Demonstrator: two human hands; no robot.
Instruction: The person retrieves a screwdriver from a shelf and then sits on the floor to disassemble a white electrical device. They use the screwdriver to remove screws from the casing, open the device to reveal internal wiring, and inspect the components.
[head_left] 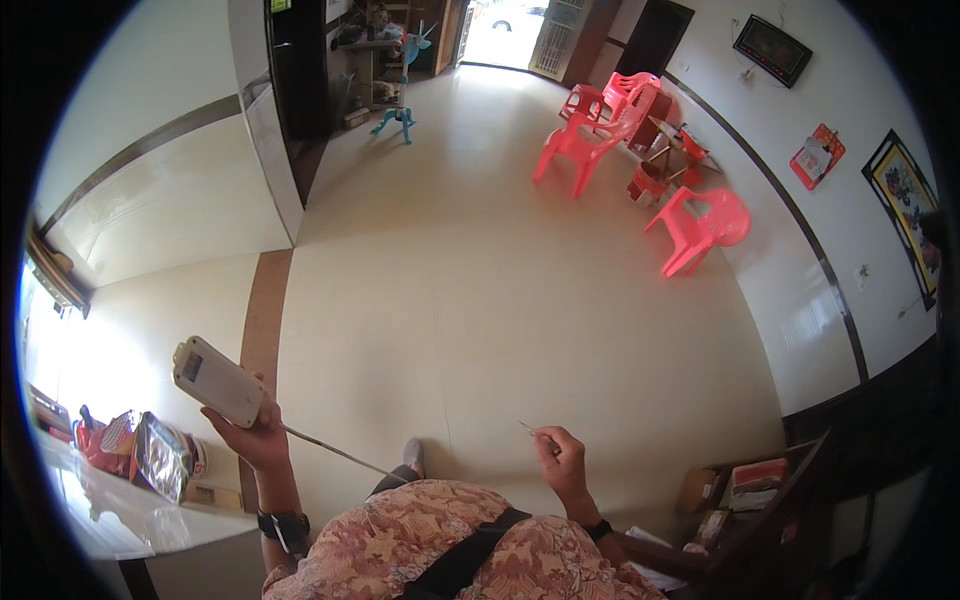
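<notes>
My left hand [255,435] grips a pale rectangular plastic device [218,382] with small screws at its corners and a dark label, held up at the lower left. A grey cord [340,450] runs from it down toward my patterned clothing [420,530]. My right hand [563,458], at the lower middle, pinches a small thin metallic item [528,428] that is too small to name, a good distance right of the device. My grey shoe [414,452] shows below, on the tiled floor.
A counter [120,515] with bags [165,460] stands left; dark wooden furniture [770,535] lower right. Pink plastic chairs [700,220] and a cluttered small folding table [668,142] line the right wall. A blue standing fan [400,115] stands at the back left, near an open doorway [500,35].
</notes>
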